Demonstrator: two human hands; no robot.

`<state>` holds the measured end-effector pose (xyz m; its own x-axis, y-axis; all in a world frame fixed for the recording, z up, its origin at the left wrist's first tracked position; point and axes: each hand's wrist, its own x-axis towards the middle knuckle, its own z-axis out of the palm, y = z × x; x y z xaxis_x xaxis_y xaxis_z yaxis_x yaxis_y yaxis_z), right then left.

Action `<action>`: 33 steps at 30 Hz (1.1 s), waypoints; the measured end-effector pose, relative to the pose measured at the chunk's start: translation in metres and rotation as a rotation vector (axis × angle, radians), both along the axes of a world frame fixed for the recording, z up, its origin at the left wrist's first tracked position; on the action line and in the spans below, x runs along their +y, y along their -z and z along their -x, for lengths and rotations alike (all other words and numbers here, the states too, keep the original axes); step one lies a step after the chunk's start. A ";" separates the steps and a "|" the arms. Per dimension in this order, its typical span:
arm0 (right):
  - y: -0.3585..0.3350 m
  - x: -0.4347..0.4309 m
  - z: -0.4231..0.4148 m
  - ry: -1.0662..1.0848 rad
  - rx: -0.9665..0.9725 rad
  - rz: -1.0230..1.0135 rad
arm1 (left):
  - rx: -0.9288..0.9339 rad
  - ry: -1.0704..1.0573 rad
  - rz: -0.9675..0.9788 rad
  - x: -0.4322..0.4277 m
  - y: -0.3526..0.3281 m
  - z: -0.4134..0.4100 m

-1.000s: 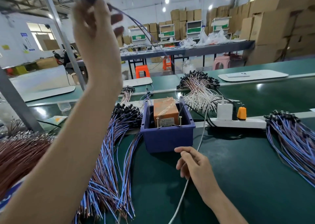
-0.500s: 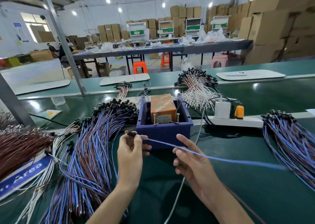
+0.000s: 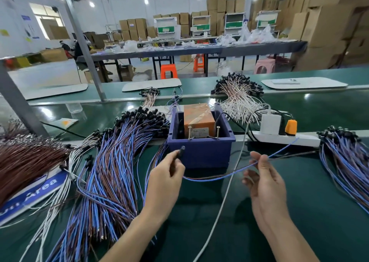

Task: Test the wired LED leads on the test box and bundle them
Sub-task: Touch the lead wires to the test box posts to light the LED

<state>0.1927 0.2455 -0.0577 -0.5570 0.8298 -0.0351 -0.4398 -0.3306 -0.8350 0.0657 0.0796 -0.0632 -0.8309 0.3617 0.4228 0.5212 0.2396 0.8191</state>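
**A:** What is lying across the green belt [image 3: 299, 212]?

**B:** A big heap of blue-and-brown leads [image 3: 111, 172] is spreading over the left side. A smaller pile [image 3: 347, 162] is sitting at the right edge. The blue test box [image 3: 201, 154] is standing in the middle, just beyond the hands

**A:** Which step is the person working on?

**B:** I'm judging that one lead is being lined up for testing. Nothing is touching the two upright screws [image 3: 189, 133] at the box's near rim yet, and no bundling is happening

**A:** How are the hands holding it?

**B:** They're working apart, each clamped on the same wire. The left hand [image 3: 165, 180] is gripping the single lead [image 3: 219, 177] close to its black LED head [image 3: 182, 148]. That head is poking up just in front of the box's near wall. The right hand [image 3: 263, 182] is pinching the lead farther along with its fingertips. The wire is sagging between the hands and trailing off right, towards the power strip [image 3: 285, 139]

**A:** So what is the next move asking for?

**B:** The loose wire ends are lying well right of the box and splaying apart. I'm guessing the right hand is going to have to slide out to them and bring one end to each screw, while the left is watching the head for light
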 end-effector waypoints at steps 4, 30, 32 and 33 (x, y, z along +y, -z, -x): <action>-0.002 0.005 -0.003 -0.014 0.013 -0.044 | 0.029 0.159 0.140 0.002 0.005 -0.005; 0.018 -0.028 0.009 -0.504 -0.201 -0.469 | -0.380 0.434 -0.203 0.017 0.003 -0.034; 0.018 -0.026 0.009 -0.498 -0.214 -0.470 | -0.397 0.457 -0.220 0.018 0.002 -0.035; 0.018 -0.025 0.009 -0.495 -0.221 -0.478 | -0.415 0.469 -0.226 0.018 0.002 -0.035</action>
<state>0.1836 0.2202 -0.0760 -0.8933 0.4348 0.1137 -0.1375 -0.0236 -0.9902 0.1012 0.0975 -0.0650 -0.7169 0.6647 0.2102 0.1593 -0.1373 0.9776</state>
